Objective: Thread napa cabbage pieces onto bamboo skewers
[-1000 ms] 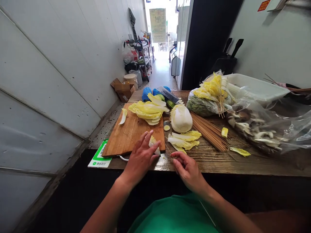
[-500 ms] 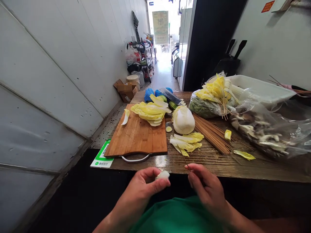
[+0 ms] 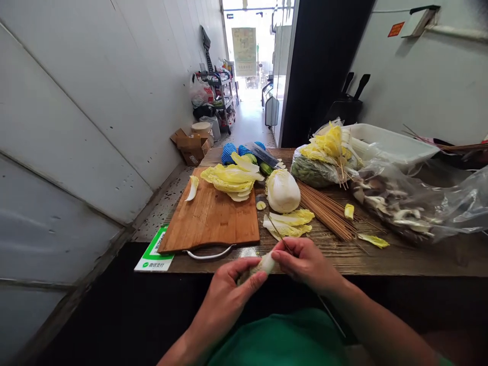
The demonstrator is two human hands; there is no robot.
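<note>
My left hand (image 3: 234, 287) is closed around a folded piece of napa cabbage leaf (image 3: 267, 263), its white end showing past the fingertips. My right hand (image 3: 305, 262) pinches a thin bamboo skewer (image 3: 331, 311), which slants from above the loose leaves down past my wrist. Its fingertips also touch the white end of the cabbage piece. Both hands are just in front of the table's near edge. Beyond them lie loose cabbage leaves (image 3: 290, 222) and a napa cabbage head (image 3: 284, 191). A bundle of bamboo skewers (image 3: 324, 211) lies to their right.
A wooden cutting board (image 3: 206, 223) with a metal handle bears stacked cabbage leaves (image 3: 231, 178). Behind it rest a knife (image 3: 263, 154) and cucumbers. At right are a bag of mushrooms (image 3: 396, 203), skewered yellow leaves (image 3: 328, 145) and a white tray (image 3: 396, 140).
My right hand has moved left with the skewer and now meets the cabbage piece in my left hand. The whole view has shifted slightly.
</note>
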